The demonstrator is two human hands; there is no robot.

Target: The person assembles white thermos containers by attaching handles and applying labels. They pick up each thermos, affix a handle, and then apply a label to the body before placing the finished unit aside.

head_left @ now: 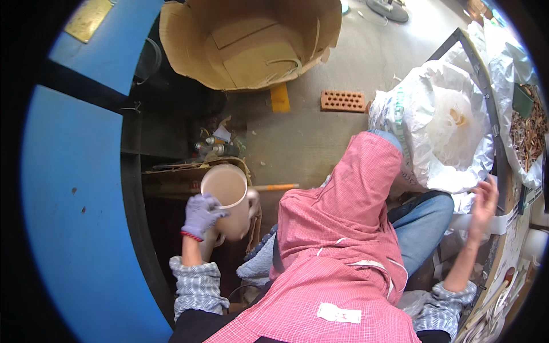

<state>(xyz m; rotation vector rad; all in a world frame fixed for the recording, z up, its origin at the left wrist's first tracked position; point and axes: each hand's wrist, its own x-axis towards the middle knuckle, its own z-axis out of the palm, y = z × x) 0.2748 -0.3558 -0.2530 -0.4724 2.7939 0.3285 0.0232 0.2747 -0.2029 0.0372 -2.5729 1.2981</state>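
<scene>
A beige mug is tilted so that its wide mouth shows, with its handle on the right side. My left hand, in a pale purple glove with a red cuff, grips the mug at its near left rim. Below it, another beige piece partly shows; I cannot tell whether it is a second mug. My right hand is bare and holds nothing, its fingers apart. It is raised beside a white plastic bag on the right.
A large cardboard box stands ahead, with a perforated red brick on the floor to its right. Blue panels line the left. A cut-down cardboard box sits behind the mug. A bag of brown scraps is at far right.
</scene>
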